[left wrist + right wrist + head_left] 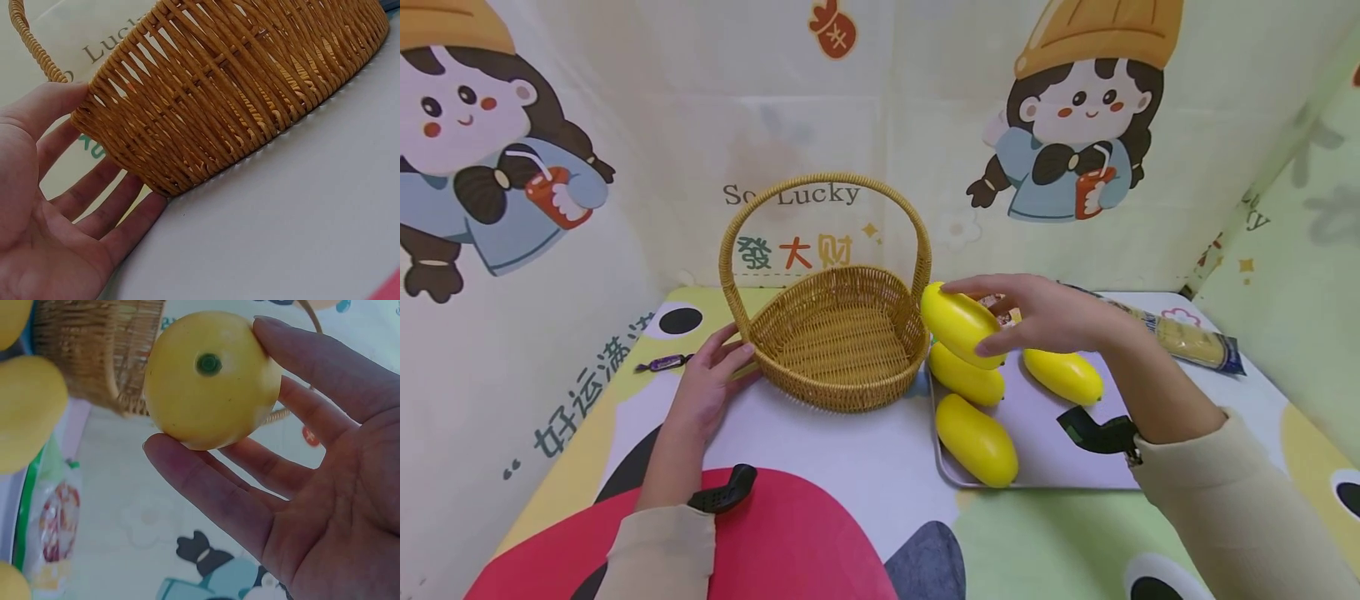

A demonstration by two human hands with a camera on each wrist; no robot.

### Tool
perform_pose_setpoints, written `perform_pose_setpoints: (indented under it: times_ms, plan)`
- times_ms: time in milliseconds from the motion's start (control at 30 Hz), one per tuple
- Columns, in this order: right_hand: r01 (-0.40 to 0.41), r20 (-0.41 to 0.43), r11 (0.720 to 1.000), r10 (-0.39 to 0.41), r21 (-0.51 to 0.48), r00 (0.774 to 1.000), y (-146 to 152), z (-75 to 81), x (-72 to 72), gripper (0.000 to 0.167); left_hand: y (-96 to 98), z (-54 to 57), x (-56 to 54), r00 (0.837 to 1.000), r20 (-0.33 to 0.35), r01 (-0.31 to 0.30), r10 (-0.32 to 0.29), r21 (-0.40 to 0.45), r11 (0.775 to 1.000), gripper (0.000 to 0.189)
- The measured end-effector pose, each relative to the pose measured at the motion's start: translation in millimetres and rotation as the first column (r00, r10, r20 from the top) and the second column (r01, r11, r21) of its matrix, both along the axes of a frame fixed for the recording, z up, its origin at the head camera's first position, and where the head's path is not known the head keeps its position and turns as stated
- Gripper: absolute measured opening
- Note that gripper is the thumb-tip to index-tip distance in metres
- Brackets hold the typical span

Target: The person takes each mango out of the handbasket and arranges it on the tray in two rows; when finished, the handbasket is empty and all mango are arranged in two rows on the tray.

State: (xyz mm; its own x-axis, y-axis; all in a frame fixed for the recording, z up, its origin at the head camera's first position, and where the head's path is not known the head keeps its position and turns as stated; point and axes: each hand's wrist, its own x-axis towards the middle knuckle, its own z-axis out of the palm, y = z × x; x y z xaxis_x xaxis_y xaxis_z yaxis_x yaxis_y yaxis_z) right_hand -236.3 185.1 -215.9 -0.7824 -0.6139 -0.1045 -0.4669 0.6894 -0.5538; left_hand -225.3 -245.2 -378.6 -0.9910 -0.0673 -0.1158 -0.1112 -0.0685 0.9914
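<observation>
A wicker basket point(850, 342) with a tall arched handle stands on the table, its inside bare. My left hand point(711, 379) holds its left end, thumb at the rim and fingers against the outer wall point(237, 94). My right hand point(1037, 312) grips a yellow mango point(958, 321) between thumb and fingers, raised beside the basket's right rim. The mango's green stem end point(209, 364) faces the right wrist camera. Below it lie more mangoes, one point(973, 437) at the front and one point(1063, 375) at the right, on a pale tray point(1052, 458).
Behind the right forearm lies a long clear packet point(1195, 342) with yellowish contents. A plastic bag point(56, 519) with reddish contents is beside the tray. A purple wrapped candy point(664, 363) lies left of my left hand. Printed cloth covers table and walls.
</observation>
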Motion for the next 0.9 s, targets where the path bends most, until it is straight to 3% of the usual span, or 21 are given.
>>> perform_pose_setpoints:
  times_ms: [433, 667, 900]
  plan:
    - [0.123, -0.045, 0.991, -0.121, 0.053, 0.992, 49.3, -13.9, 23.8, 0.076, -0.5, -2.3, 0.8, 1.0, 0.0, 0.006, -0.006, 0.001, 1.0, 0.074]
    - [0.173, 0.014, 0.985, -0.173, 0.01, 0.985, 75.8, -27.5, 39.2, 0.078, -2.1, -0.7, -0.3, 1.0, 0.0, 0.007, -0.007, 0.009, 1.0, 0.076]
    - [0.196, 0.017, 0.98, -0.196, 0.009, 0.98, 97.4, -42.0, 51.3, 0.08, -1.7, -0.1, -0.7, 1.0, -0.001, -0.004, 0.004, 0.034, 0.999, 0.075]
